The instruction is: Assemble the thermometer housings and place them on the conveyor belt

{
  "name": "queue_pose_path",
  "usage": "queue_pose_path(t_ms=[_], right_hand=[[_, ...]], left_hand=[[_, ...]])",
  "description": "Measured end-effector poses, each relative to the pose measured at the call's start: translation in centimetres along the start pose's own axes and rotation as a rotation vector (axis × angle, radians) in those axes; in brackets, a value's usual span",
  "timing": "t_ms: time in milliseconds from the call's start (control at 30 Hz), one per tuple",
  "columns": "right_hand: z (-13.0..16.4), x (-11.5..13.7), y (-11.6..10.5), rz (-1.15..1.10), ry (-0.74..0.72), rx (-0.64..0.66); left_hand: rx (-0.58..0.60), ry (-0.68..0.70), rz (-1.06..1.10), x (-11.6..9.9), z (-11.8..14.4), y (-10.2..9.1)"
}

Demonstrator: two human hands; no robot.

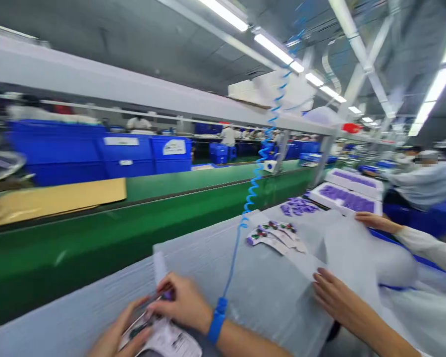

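My left hand [115,338] and my right hand [183,302] meet at the near edge of a grey padded bench [267,292]. Together they hold a flat white printed packet [167,339]. The fingertips of my right hand pinch something small and purple [167,296] at the packet's top, beside a narrow white strip [159,267]. A blue wrist strap [217,320] circles my right wrist, and its coiled blue cord [258,163] climbs to the overhead rail. Motion blur hides finer detail.
A green conveyor [141,223] runs along the bench, carrying brown cardboard [55,201], with blue crates [96,151] behind. Small purple-tipped cards [277,234] and white trays of purple parts [347,198] lie farther right. A co-worker's hands [332,296] [373,220] rest on the bench at right.
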State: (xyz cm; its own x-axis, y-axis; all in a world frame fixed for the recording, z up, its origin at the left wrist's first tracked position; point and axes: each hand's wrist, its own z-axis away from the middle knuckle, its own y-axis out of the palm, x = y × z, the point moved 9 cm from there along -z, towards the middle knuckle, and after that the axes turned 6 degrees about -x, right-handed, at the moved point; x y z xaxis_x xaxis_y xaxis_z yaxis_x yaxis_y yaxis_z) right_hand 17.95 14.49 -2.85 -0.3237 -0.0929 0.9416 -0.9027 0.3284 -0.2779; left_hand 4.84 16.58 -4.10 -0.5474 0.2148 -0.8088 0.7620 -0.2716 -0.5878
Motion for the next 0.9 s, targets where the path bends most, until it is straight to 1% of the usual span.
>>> queue_pose_path(t_ms=[33,100,167,233,333,367,400,467,500,567,633,700,800,900], right_hand=[[0.2,-0.1,0.0,0.006,-0.006,0.015],[0.4,-0.3,0.2,-0.011,-0.007,0.079],[0.6,0.0,0.2,-0.037,-0.032,0.130],[1.2,0.9,0.0,-0.064,-0.090,0.179],[2.4,2.8,0.1,-0.119,-0.201,0.271],[2.7,3.4,0.1,-0.150,-0.246,0.293],[3.0,3.9,0.1,-0.184,-0.289,0.308],[3.4,4.4,0.2,-0.233,-0.355,0.316],[3.4,4.3,0.2,-0.245,-0.371,0.311],[3.2,4.0,0.1,-0.243,-0.369,0.286],[3.0,3.8,-0.2,-0.243,-0.360,0.255],[3.0,4.1,-0.5,-0.241,-0.362,0.252],[3.1,5.1,-1.0,-0.193,-0.391,0.255],[3.4,6.1,-1.5,-0.096,-0.456,0.217]], left_hand=[[0.021,-0.042,0.015,0.7,1.0,-0.7],[0.109,-0.114,0.031,1.2,2.3,-0.7],[0.190,-0.129,-0.003,0.9,2.7,-0.2],[0.224,-0.114,-0.026,0.4,2.8,-0.2],[0.263,-0.151,0.017,0.0,3.3,-0.7],[0.261,-0.129,0.046,-0.4,3.4,-0.9],[0.243,-0.075,0.078,-1.1,3.3,-1.1],[0.164,0.057,0.168,-2.5,3.1,-1.7],[0.123,0.093,0.219,-2.8,2.9,-1.9],[0.082,0.070,0.318,-2.3,2.4,-1.5],[0.078,0.024,0.385,-1.4,2.0,-0.7],[0.074,0.011,0.415,-1.0,1.9,-0.3],[0.041,0.025,0.427,-1.7,2.3,-0.6],[-0.036,0.037,0.347,-3.0,3.1,-1.5]])
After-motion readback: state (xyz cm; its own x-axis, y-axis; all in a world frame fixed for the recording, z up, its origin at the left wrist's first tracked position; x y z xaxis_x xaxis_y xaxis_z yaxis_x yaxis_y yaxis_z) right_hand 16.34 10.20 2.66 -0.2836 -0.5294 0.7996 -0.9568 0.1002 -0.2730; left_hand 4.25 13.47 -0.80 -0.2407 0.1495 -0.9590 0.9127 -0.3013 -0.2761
